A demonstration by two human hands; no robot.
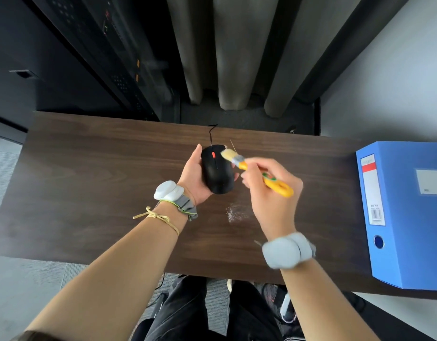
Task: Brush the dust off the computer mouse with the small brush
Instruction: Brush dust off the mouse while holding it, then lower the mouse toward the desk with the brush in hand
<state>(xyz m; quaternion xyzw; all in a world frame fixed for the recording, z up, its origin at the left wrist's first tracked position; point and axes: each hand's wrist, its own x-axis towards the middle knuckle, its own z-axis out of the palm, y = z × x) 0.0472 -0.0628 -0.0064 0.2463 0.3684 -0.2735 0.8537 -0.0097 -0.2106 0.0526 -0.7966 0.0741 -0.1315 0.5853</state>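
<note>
Head view: a black computer mouse (217,172) is cradled above the desk (89,180) in the left hand (194,179), apparently tilted for access, while the small brush (255,172), gripped by the right hand (271,190), is laid against its front.

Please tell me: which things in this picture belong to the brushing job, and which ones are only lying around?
Part of the job:
- black mouse, held in the left hand
- small brush, held in the right hand, bristles at the mouse's front
- pale dust patch on the desk

Only lying around:
- blue binder at the desk's right end
</note>
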